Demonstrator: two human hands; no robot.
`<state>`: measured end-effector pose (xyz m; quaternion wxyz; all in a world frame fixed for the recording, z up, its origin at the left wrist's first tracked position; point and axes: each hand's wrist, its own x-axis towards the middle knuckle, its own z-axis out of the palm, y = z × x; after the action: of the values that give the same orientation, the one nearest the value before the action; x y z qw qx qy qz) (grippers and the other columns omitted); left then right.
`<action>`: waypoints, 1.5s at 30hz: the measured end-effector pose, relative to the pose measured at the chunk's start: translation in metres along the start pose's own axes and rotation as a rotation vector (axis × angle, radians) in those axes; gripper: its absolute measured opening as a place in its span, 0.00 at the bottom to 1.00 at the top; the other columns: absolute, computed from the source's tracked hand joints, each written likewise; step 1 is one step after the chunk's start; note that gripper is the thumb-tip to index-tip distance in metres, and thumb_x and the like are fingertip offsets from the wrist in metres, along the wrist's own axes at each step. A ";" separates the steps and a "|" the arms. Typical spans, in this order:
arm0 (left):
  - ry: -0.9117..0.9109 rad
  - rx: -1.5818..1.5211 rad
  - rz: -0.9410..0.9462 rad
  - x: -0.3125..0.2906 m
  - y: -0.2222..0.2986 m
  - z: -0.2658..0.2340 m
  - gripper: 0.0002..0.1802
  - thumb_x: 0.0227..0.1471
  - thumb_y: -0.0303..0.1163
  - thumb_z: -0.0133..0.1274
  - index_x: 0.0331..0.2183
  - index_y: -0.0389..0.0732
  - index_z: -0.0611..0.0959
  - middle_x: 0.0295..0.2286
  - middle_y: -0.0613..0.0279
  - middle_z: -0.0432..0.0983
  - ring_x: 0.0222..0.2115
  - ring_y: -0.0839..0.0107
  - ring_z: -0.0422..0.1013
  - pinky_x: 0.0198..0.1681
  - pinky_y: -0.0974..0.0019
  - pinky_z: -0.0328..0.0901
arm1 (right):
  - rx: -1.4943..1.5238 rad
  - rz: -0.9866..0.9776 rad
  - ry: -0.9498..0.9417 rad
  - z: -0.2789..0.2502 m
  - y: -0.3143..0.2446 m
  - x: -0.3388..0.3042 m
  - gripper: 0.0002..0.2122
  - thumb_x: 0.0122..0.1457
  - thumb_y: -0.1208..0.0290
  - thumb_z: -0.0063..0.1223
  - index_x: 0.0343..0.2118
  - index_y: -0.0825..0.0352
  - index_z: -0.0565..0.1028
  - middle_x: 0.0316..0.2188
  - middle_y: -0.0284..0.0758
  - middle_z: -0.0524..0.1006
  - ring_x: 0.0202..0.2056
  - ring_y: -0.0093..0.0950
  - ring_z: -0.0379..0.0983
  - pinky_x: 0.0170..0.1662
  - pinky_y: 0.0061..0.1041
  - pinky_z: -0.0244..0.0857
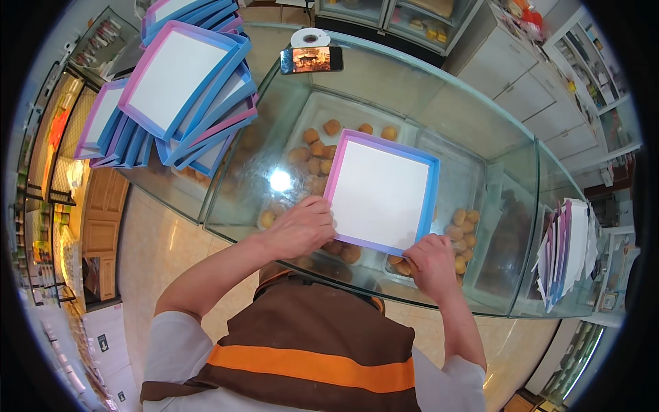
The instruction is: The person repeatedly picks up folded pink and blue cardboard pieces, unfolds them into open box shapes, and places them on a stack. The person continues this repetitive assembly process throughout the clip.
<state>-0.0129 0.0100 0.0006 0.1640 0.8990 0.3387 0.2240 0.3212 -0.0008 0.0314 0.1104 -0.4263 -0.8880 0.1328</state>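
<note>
A shallow square cardboard box (pixel 381 192) with a white inside and pink, purple and blue sides lies over the glass counter top in front of me. My left hand (pixel 302 225) grips its near left corner, fingers closed along the wall. At the near right corner, my right hand (pixel 434 264) pinches the blue edge, with the thumb against the near side. The fingertips on the outside of both corners are partly hidden. Nothing lies inside the box.
Stacks of similar folded boxes (pixel 180 72) stand at the far left of the glass counter (pixel 453 86). A phone (pixel 328 60) leans by a white roll (pixel 310 38). Flat cardboard sheets (pixel 566 250) stand at the right. Under the glass sit trays of round brown pastries (pixel 317 148).
</note>
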 end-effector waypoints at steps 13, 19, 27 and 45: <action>-0.024 0.207 -0.209 -0.022 0.028 -0.020 0.07 0.45 0.28 0.57 0.29 0.41 0.75 0.36 0.63 0.71 0.37 0.61 0.73 0.37 0.57 0.71 | -0.138 -0.069 0.396 0.011 -0.007 -0.017 0.11 0.43 0.80 0.57 0.32 0.62 0.81 0.32 0.29 0.79 0.41 0.32 0.75 0.44 0.34 0.63; 0.162 0.121 -0.097 -0.009 0.046 -0.064 0.06 0.45 0.25 0.57 0.30 0.42 0.76 0.31 0.61 0.73 0.32 0.61 0.74 0.31 0.60 0.70 | -0.202 -0.022 0.772 -0.004 -0.012 -0.007 0.19 0.51 0.79 0.59 0.49 0.65 0.76 0.49 0.41 0.76 0.52 0.41 0.71 0.54 0.39 0.63; 1.028 0.775 -0.389 -0.060 -0.013 -0.237 0.05 0.52 0.22 0.62 0.30 0.35 0.80 0.31 0.57 0.77 0.29 0.67 0.73 0.34 0.68 0.67 | -0.112 0.387 0.590 0.023 -0.014 -0.008 0.25 0.55 0.79 0.57 0.58 0.73 0.67 0.58 0.50 0.67 0.59 0.50 0.63 0.62 0.44 0.56; 0.553 1.119 -1.376 -0.274 -0.217 -0.342 0.18 0.59 0.46 0.53 0.35 0.41 0.87 0.40 0.54 0.79 0.41 0.51 0.76 0.44 0.51 0.70 | -0.123 0.441 0.407 0.056 0.003 -0.007 0.19 0.56 0.75 0.53 0.51 0.71 0.72 0.55 0.49 0.70 0.55 0.50 0.65 0.58 0.46 0.57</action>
<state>-0.4885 0.0280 0.1134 -0.2833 0.3632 0.8833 0.0876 0.3106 -0.0128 -0.0230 0.2284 -0.6326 -0.7400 0.0113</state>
